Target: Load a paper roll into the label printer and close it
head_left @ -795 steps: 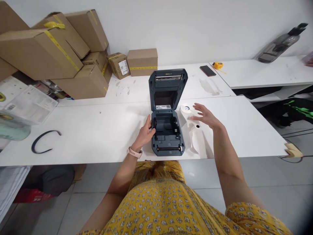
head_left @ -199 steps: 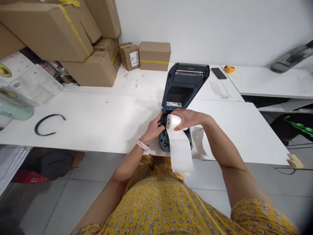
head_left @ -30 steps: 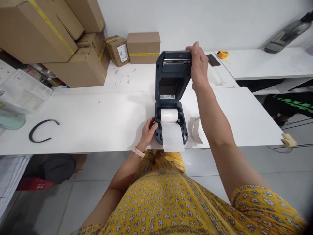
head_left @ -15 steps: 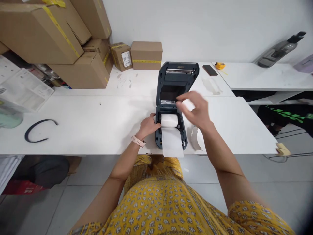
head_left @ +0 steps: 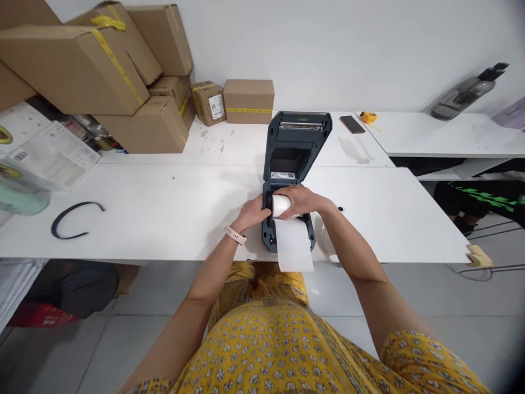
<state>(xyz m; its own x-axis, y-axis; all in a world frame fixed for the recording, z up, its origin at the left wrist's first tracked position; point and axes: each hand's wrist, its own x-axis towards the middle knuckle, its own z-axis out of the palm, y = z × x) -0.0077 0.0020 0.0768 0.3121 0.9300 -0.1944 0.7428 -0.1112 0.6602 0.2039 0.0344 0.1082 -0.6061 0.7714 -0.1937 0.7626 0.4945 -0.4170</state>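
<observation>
A dark label printer (head_left: 267, 235) stands near the table's front edge with its lid (head_left: 296, 140) raised. Inside it sits a white label roll (head_left: 280, 206), and a loose strip of label paper (head_left: 294, 246) runs from the roll past the table edge. My right hand (head_left: 301, 200) is closed over the roll's right part, its fingers curled around it. At the printer's left wall, my left hand (head_left: 253, 212) grips the side, thumb inside beside the roll's left end. The roll's right end is hidden under my right hand.
Cardboard boxes (head_left: 139, 125) are stacked at the back left. A black headband (head_left: 55, 227) lies on the left of the table. Behind the printer to the right are a phone (head_left: 352, 124), a yellow tape measure (head_left: 368, 117) and a spray bottle (head_left: 465, 96).
My right hand has come down from beside the raised lid and closed on the label roll. The paper strip has shifted slightly right and hangs a little lower. My left hand stays on the printer's side.
</observation>
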